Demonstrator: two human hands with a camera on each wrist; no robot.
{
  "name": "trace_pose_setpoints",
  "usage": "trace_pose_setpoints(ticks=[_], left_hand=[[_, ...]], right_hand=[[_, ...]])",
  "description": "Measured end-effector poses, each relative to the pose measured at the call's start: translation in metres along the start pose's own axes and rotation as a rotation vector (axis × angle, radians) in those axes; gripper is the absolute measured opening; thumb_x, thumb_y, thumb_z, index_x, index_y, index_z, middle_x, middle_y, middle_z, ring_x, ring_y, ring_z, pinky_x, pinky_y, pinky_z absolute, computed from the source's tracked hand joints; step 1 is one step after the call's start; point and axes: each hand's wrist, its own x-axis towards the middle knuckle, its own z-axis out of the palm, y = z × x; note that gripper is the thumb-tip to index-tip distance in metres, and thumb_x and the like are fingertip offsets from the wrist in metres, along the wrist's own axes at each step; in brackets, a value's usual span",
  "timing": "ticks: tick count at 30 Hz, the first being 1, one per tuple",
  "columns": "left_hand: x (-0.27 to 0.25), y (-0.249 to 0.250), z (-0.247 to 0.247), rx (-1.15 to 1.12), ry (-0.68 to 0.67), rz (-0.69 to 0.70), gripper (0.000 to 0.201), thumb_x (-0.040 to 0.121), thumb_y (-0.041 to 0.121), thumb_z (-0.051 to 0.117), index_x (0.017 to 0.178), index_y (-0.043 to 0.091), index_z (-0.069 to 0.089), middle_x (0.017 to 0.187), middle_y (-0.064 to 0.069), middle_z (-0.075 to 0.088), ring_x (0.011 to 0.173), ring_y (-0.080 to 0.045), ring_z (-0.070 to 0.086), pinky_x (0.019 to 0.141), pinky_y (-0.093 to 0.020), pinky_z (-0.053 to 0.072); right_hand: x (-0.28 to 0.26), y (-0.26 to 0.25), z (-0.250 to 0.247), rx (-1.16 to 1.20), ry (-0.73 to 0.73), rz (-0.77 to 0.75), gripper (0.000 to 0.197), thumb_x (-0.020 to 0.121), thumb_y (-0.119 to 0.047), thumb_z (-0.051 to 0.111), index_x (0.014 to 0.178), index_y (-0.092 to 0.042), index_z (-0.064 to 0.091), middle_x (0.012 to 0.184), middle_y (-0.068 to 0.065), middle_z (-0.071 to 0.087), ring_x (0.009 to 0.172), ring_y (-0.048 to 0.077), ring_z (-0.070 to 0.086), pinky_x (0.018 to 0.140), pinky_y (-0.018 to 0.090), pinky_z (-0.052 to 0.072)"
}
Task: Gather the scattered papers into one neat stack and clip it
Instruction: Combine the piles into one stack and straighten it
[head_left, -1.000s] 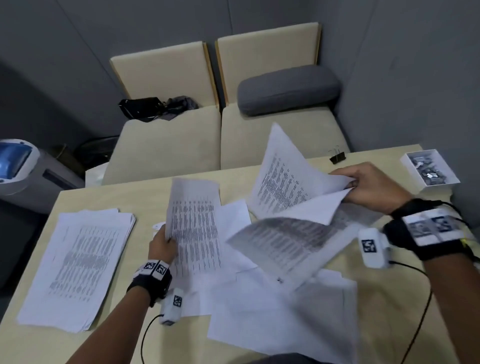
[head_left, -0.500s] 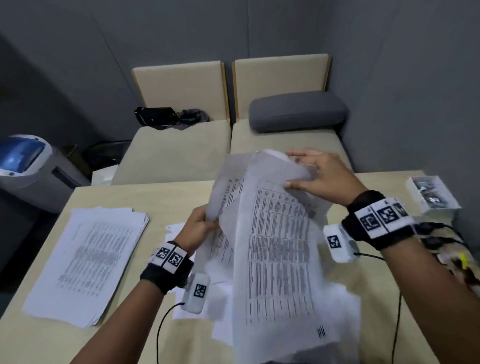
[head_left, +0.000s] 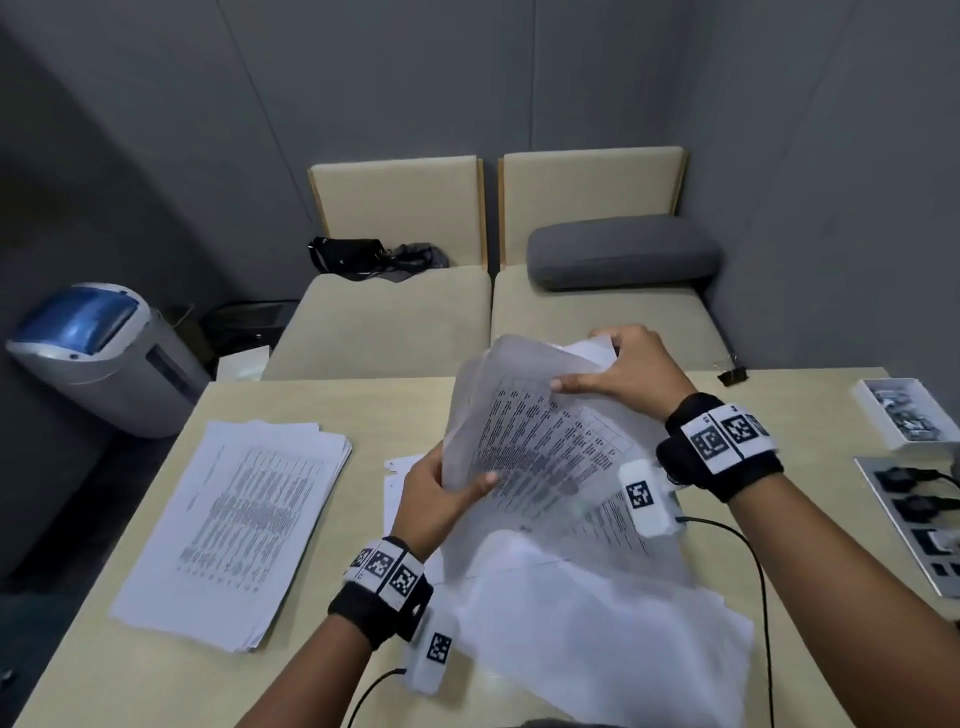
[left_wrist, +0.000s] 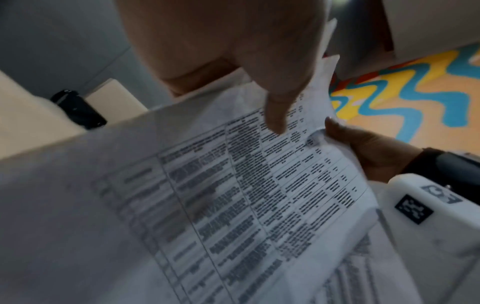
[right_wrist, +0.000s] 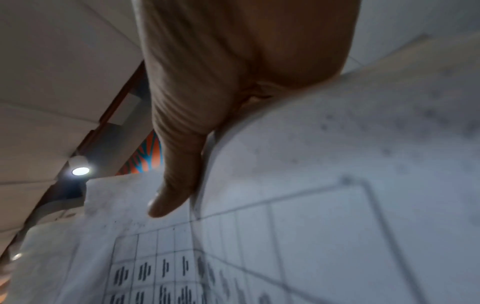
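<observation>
Seen from above a pale wooden table (head_left: 156, 670), a person holds a loose bundle of printed sheets (head_left: 540, 457) raised off the surface at centre. The left hand (head_left: 441, 493) grips the bundle's near left edge, thumb curled over the print. At one o'clock from it, the right hand (head_left: 628, 371) pinches the far top edge, thumb on the front. Holding opposite edges likely lets the person square the sheets into one pile.

More loose white papers (head_left: 597, 639) lie on the table under the bundle, toward five o'clock, not yet gathered. A separate squared pile of printed pages (head_left: 234, 525) rests at nine o'clock, well apart. A black binder clip (head_left: 732, 375) sits at two o'clock near the far table edge, and a white box of clips (head_left: 906, 418) lies at three o'clock.

The print is blurred and unreadable. The bundle hides the fingers behind it and the table beneath. In the right wrist view only a thumb (right_wrist: 176, 185) and paper show.
</observation>
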Motion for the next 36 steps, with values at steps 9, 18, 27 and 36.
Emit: trace_pose_setpoints(ticks=[9,18,27,36], left_hand=[[0.027,0.034,-0.042,-0.120,0.157,0.125,0.016,0.085,0.012,0.068,0.069,0.008,0.065,0.051,0.003,0.065,0.046,-0.006,0.059,0.046,-0.019,0.047],[0.043,0.008,-0.067,-0.431,0.040,-0.123,0.045,0.080,0.013,0.074,0.121,0.006,0.057,0.102,-0.008,0.073,0.099,-0.031,0.066,0.082,-0.042,0.059],[0.041,0.032,-0.066,-0.150,0.145,0.099,0.018,0.084,0.014,0.072,0.100,0.022,0.065,0.092,-0.012,0.073,0.085,-0.024,0.072,0.067,-0.038,0.061],[0.045,0.044,-0.062,-0.046,0.024,0.239,0.044,0.085,0.063,0.049,0.104,0.028,0.068,0.098,-0.006,0.075,0.092,-0.022,0.072,0.081,-0.038,0.059]], right_hand=[[-0.022,0.001,-0.007,0.319,0.095,0.098,0.091,0.044,-0.043,0.093,0.124,-0.026,0.052,0.111,-0.007,0.065,0.098,0.007,0.061,0.082,0.021,0.049],[-0.060,0.025,0.083,0.607,0.074,0.288,0.064,0.050,-0.041,0.090,0.105,-0.016,0.070,0.104,0.000,0.075,0.102,0.019,0.071,0.097,0.042,0.051],[-0.055,0.009,0.071,0.473,-0.005,0.176,0.030,0.071,-0.017,0.082,0.099,-0.014,0.071,0.095,-0.011,0.075,0.093,0.005,0.071,0.084,0.028,0.057],[-0.041,-0.014,0.066,0.537,0.147,0.006,0.012,0.088,-0.025,0.064,0.100,-0.026,0.066,0.087,-0.022,0.072,0.086,-0.010,0.065,0.075,0.010,0.050]])
